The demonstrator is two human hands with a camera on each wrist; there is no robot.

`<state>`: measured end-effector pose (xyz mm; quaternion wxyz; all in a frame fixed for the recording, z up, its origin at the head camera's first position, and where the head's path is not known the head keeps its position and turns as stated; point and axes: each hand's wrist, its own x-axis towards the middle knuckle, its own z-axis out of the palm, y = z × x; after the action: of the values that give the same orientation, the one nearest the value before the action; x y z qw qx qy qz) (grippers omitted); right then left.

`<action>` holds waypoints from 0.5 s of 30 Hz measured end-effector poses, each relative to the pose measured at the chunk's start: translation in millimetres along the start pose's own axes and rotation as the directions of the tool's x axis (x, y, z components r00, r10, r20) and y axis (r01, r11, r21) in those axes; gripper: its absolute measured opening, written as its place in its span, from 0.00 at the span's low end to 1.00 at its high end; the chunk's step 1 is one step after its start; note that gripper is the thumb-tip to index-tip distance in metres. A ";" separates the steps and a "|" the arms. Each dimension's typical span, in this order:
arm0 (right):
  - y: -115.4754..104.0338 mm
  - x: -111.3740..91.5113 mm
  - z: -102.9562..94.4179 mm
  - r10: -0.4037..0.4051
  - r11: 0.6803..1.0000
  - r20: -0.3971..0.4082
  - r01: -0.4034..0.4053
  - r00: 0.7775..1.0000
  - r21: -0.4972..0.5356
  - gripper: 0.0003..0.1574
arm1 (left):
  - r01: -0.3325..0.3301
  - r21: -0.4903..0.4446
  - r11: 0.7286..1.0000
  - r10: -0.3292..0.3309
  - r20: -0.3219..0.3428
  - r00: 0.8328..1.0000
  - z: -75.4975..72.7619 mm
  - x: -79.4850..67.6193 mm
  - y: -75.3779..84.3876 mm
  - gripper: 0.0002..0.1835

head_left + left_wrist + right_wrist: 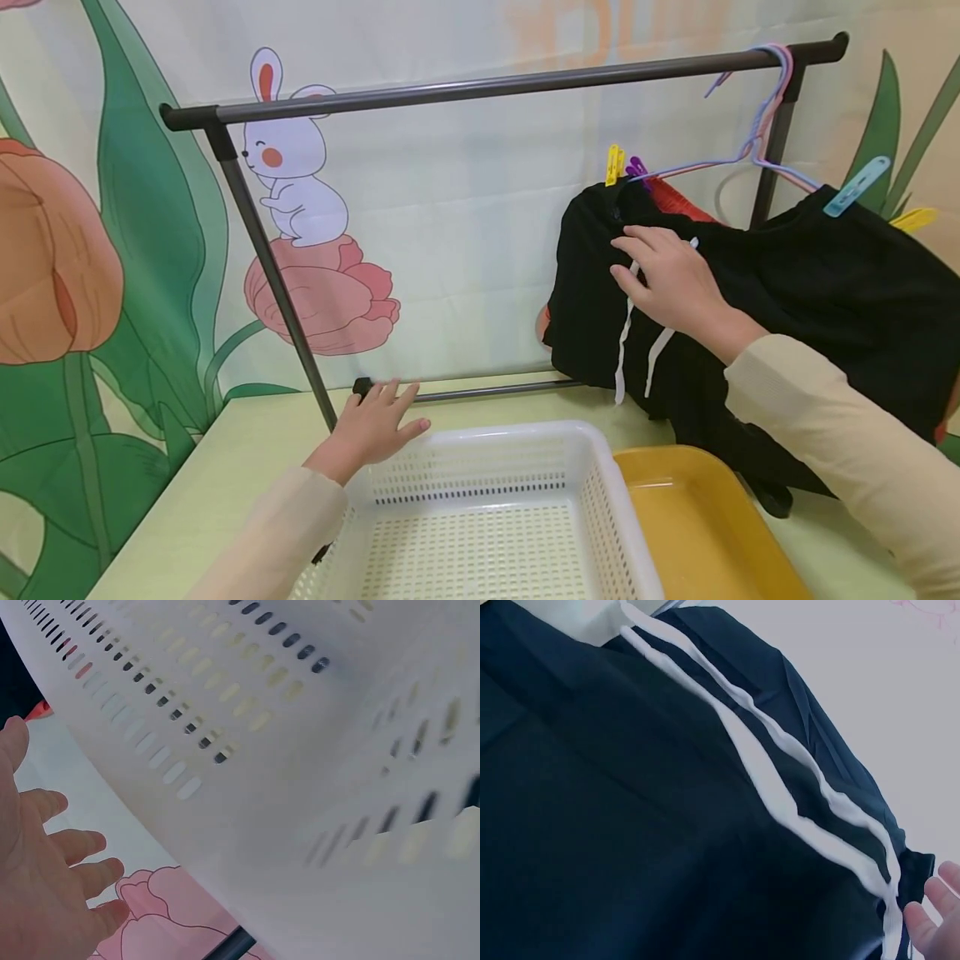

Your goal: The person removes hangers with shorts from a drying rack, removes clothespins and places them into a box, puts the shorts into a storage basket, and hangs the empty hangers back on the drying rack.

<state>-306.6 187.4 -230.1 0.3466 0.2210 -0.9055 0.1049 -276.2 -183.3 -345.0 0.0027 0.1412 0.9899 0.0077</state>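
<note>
A black garment (810, 292) with white drawstrings (625, 350) hangs from a blue and pink hanger (750, 154). Yellow clothespins (615, 164), a purple clothespin (636, 169) and a light blue clothespin (857, 187) sit along its top edge. My right hand (671, 279) is in front of the garment's left part, fingers extended, right by the drawstrings. In the right wrist view, only the fingertips (922, 919) show at the garment's edge. My left hand (372, 425) hovers with spread fingers near the far left corner of a white perforated basket (592, 450), holding nothing.
The dark clothes rack (495, 89) spans the table, its left post (277, 275) just behind my left hand. Right of the basket lies a yellow tray (693, 517). Red fabric (678, 200) shows behind the garment. A printed backdrop (465, 250) stands behind the rack.
</note>
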 end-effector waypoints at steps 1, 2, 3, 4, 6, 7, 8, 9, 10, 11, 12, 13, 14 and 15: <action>1.0 0.3 -3.0 0.007 1.000 -0.013 -0.007 1.000 -0.001 0.22 | 0.000 -0.002 1.000 0.000 0.001 1.000 0.4 -1.5 -1.1 0.34; 2.4 0.7 -5.8 0.012 1.000 -0.025 -0.012 1.000 -0.005 0.22 | 0.000 -0.005 1.000 0.000 0.003 1.000 0.7 -3.0 -2.1 0.34; 3.5 1.0 -8.8 0.021 1.000 -0.031 -0.021 0.999 -0.008 0.22 | -0.001 -0.009 1.000 0.002 0.003 1.000 0.6 -4.4 -2.9 0.34; 4.4 1.3 -12.1 0.031 0.999 -0.037 -0.031 0.999 -0.009 0.22 | -0.003 -0.013 1.000 0.003 0.003 1.000 0.5 -6.0 -3.5 0.34; 6.7 2.3 -18.0 0.056 0.998 -0.040 -0.056 0.998 -0.007 0.22 | -0.007 -0.022 1.000 0.007 0.005 1.000 -0.7 -8.7 -3.6 0.34; 8.0 2.6 -20.9 0.070 0.997 -0.037 -0.071 0.997 -0.006 0.23 | -0.010 -0.026 1.000 0.011 0.005 1.000 -1.4 -9.9 -3.4 0.34; 9.1 2.9 -23.7 0.084 0.996 -0.034 -0.084 0.996 -0.003 0.23 | -0.014 -0.027 1.000 0.014 0.006 1.000 -2.3 -11.3 -2.8 0.34; 10.1 3.1 -26.4 0.096 0.995 -0.031 -0.096 0.995 -0.001 0.23 | -0.017 -0.027 0.999 0.017 0.008 1.000 -3.3 -12.6 -2.0 0.34; 11.0 3.2 -28.8 0.106 0.994 -0.027 -0.106 0.994 -0.001 0.24 | -0.021 -0.023 1.000 0.021 0.009 1.000 -4.4 -13.9 -1.1 0.34; 11.8 3.3 -31.0 0.113 0.994 -0.022 -0.113 0.993 -0.003 0.24 | -0.025 -0.019 0.999 0.025 0.009 1.000 -5.6 -15.0 0.0 0.34; 12.6 3.3 -32.8 0.115 0.993 -0.020 -0.115 0.993 -0.004 0.24 | -0.029 -0.014 0.999 0.029 0.010 1.000 -6.6 -16.2 0.9 0.34; 13.1 3.1 -34.6 0.113 0.994 -0.018 -0.113 0.993 -0.008 0.24 | -0.035 -0.006 0.999 0.035 0.009 0.999 -7.8 -17.6 1.9 0.34; 13.8 2.9 -35.9 0.109 0.994 -0.020 -0.110 0.994 -0.013 0.24 | -0.037 0.000 0.999 0.037 0.009 0.999 -9.0 -18.8 2.7 0.34; 14.3 2.7 -37.1 0.104 0.994 -0.022 -0.105 0.994 -0.018 0.24 | -0.041 0.006 0.999 0.041 0.008 0.999 -10.1 -20.1 3.2 0.34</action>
<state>-293.7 211.8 -201.4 0.3523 0.1688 -0.9131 0.1165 -256.1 -185.9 -334.8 0.0059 0.1614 0.9869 0.0041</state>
